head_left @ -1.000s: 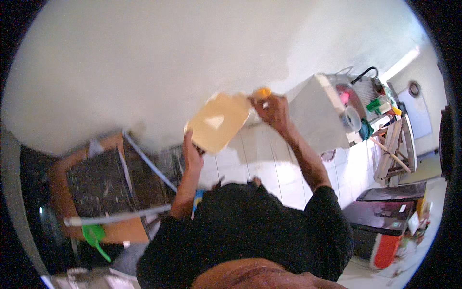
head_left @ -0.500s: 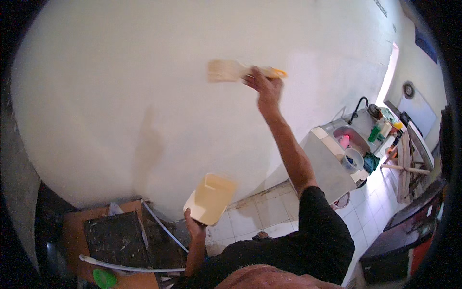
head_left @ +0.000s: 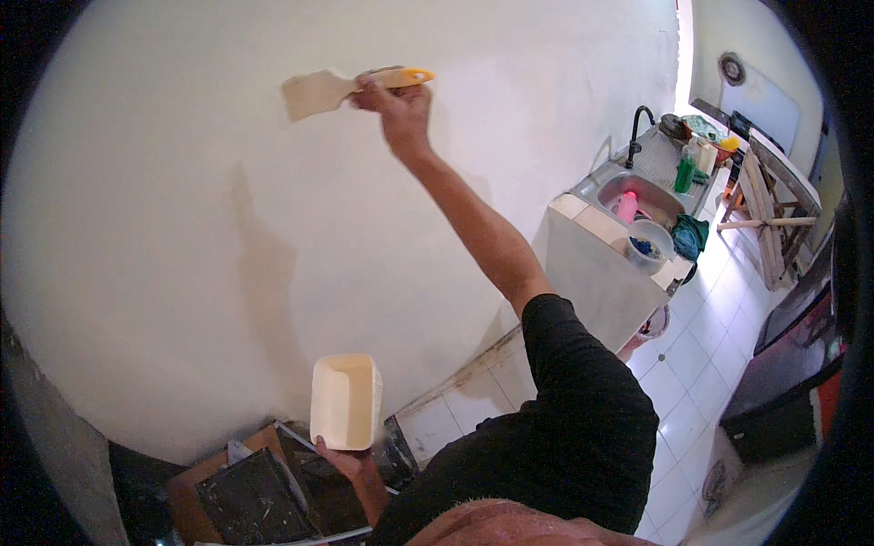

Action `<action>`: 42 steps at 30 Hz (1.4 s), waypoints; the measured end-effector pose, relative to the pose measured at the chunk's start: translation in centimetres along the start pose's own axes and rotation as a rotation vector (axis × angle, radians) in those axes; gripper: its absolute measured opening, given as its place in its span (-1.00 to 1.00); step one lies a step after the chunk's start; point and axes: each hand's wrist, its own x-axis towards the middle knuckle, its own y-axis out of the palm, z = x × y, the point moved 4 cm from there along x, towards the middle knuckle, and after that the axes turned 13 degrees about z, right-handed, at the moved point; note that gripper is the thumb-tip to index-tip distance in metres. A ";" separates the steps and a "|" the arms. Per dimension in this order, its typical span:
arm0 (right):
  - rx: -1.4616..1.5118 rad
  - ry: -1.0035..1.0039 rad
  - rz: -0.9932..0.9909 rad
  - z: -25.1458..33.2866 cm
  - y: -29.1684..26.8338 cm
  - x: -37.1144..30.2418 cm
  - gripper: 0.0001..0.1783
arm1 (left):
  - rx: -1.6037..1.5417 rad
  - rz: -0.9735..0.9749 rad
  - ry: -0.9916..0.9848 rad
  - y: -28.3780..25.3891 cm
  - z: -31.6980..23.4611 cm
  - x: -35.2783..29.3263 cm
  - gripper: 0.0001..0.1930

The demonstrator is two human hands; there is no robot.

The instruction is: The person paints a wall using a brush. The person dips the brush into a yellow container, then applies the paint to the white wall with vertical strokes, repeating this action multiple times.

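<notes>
In my raised right hand (head_left: 399,102) is a wide paintbrush (head_left: 314,95), its orange-tipped handle (head_left: 414,77) pointing right and its pale bristles pointing left. The bristles are at the off-white wall (head_left: 164,227); I cannot tell whether they touch it. Low in front of me, my left hand (head_left: 346,460) grips the bottom end of a cream rectangular tub (head_left: 346,400), whose open top faces me. Most of the fingers of that hand are hidden behind the tub.
A counter with a steel sink (head_left: 610,191), a black faucet (head_left: 640,132) and a white bowl (head_left: 648,246) stands at the right. Below left is a brown wooden cabinet (head_left: 196,478) with a dark panel (head_left: 250,496). A wooden folding stand (head_left: 769,218) leans farther right.
My right hand has moved the paintbrush left and up along the wall. The tub in my left hand has shifted left and turned more upright. The whole view has swung to the right.
</notes>
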 end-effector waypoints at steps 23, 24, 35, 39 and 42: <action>-1.074 -0.350 -0.357 5.4 -23.5 8.5 -0.85 | 0.004 -0.159 -0.002 4.2 5.3 -0.2 -0.35; -1.199 -0.332 -0.417 7.0 -23.6 8.4 -0.83 | 0.020 -0.119 0.011 3.5 5.6 0.1 -0.35; -0.959 -0.505 0.144 -1.4 0.3 4.6 -0.82 | 0.028 0.027 0.018 1.4 3.2 1.0 -0.36; -0.737 -0.416 0.259 -0.9 -0.2 4.8 -0.87 | 0.023 -0.066 -0.010 0.5 2.5 1.7 -0.36; -0.511 -0.267 0.173 -1.8 -9.7 7.6 -0.88 | 0.075 -0.111 0.017 -0.3 1.9 1.6 -0.34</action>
